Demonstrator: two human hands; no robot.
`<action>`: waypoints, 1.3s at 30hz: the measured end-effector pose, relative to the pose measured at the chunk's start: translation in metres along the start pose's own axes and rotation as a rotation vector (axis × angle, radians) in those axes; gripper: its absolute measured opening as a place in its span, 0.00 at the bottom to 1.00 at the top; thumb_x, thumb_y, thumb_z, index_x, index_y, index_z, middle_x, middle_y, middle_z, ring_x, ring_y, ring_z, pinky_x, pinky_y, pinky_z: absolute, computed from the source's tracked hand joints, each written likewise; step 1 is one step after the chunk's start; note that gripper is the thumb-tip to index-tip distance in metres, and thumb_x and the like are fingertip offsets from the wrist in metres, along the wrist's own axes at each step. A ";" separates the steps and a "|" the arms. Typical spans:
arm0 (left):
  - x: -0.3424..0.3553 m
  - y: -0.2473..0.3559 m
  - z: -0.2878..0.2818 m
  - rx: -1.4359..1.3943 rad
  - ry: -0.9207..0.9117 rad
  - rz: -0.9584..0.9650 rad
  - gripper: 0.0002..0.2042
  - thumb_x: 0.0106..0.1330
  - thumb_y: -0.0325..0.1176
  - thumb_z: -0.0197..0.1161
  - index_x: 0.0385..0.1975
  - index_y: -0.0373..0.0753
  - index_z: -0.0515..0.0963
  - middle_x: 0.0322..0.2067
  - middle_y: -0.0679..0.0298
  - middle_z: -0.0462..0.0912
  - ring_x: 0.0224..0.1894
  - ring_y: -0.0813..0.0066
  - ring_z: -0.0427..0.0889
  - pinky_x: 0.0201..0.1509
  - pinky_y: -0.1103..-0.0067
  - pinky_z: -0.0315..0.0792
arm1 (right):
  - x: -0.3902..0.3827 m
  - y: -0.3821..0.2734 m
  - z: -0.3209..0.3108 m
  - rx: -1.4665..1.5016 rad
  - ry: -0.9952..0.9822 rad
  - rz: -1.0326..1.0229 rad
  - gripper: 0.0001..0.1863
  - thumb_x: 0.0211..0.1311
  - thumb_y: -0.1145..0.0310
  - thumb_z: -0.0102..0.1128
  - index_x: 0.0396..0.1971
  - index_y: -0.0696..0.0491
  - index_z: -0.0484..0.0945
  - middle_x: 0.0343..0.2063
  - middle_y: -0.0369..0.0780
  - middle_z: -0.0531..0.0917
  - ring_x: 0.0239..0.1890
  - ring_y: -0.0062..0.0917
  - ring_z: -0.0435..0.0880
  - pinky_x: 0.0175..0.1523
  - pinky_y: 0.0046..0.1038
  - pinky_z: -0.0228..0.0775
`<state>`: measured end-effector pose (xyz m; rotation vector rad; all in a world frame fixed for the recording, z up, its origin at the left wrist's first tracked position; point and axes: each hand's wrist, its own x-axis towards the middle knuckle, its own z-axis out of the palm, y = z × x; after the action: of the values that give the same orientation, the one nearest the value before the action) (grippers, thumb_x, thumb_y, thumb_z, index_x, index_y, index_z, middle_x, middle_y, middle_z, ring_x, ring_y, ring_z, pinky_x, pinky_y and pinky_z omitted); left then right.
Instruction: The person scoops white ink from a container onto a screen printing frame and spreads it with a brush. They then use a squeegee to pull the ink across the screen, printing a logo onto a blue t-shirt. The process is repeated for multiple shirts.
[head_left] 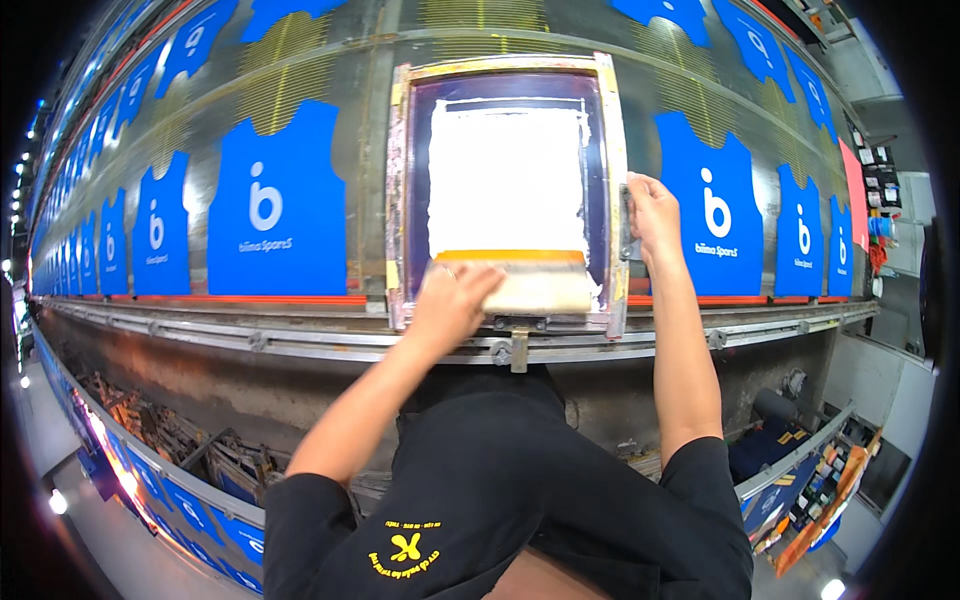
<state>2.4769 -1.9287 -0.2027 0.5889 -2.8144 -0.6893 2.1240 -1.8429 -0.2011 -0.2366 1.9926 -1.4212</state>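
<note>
A screen-printing frame lies flat in front of me, its mesh largely covered by a bright white area. Across the near end of the mesh rests a wide squeegee with an orange strip along its far edge. My left hand is closed over the left part of this squeegee; some of its fingers are hidden. At the frame's right side, my right hand grips the outer edge beside a small metal bracket. The surface under the frame is hidden.
Blue sleeveless shirt pieces with white prints lie in rows on the long table, one left of the frame and another right. A metal rail runs along the near edge, with a metal clip below the frame.
</note>
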 end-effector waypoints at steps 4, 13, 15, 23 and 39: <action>-0.035 0.017 -0.002 -0.048 0.108 0.007 0.32 0.50 0.23 0.72 0.61 0.42 0.82 0.59 0.64 0.85 0.58 0.60 0.83 0.56 0.65 0.76 | -0.015 -0.004 0.010 -0.163 0.170 -0.265 0.19 0.77 0.61 0.67 0.55 0.62 0.86 0.50 0.43 0.89 0.53 0.26 0.84 0.60 0.28 0.74; -0.124 -0.132 -0.100 -0.067 -0.064 -0.161 0.33 0.50 0.18 0.69 0.62 0.47 0.84 0.61 0.64 0.85 0.62 0.58 0.82 0.65 0.62 0.73 | -0.081 0.027 0.203 -0.214 0.110 -0.449 0.15 0.77 0.62 0.65 0.52 0.57 0.86 0.43 0.40 0.88 0.43 0.24 0.83 0.51 0.31 0.77; -0.152 -0.181 -0.132 -0.105 -0.064 -0.161 0.31 0.49 0.18 0.71 0.58 0.45 0.85 0.59 0.63 0.87 0.60 0.56 0.83 0.65 0.62 0.75 | -0.100 0.046 0.267 -0.201 0.072 -0.308 0.17 0.77 0.60 0.63 0.53 0.58 0.85 0.43 0.43 0.89 0.45 0.29 0.85 0.55 0.34 0.77; -0.212 -0.299 -0.214 -0.065 -0.133 -0.287 0.26 0.48 0.18 0.70 0.51 0.41 0.88 0.53 0.60 0.89 0.56 0.54 0.83 0.63 0.63 0.75 | -0.156 0.058 0.444 -0.131 0.161 -0.262 0.12 0.73 0.63 0.68 0.48 0.54 0.86 0.26 0.30 0.80 0.27 0.12 0.68 0.32 0.26 0.66; -0.219 -0.323 -0.237 0.063 -0.073 -0.030 0.31 0.48 0.19 0.68 0.59 0.40 0.84 0.56 0.55 0.88 0.59 0.53 0.86 0.59 0.63 0.81 | -0.154 0.061 0.457 -0.342 0.224 -0.222 0.15 0.69 0.59 0.68 0.51 0.48 0.84 0.31 0.48 0.89 0.34 0.37 0.89 0.42 0.39 0.78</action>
<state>2.8461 -2.1959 -0.1672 0.6303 -2.9105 -0.6419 2.5338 -2.0939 -0.2757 -0.4799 2.4568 -1.2737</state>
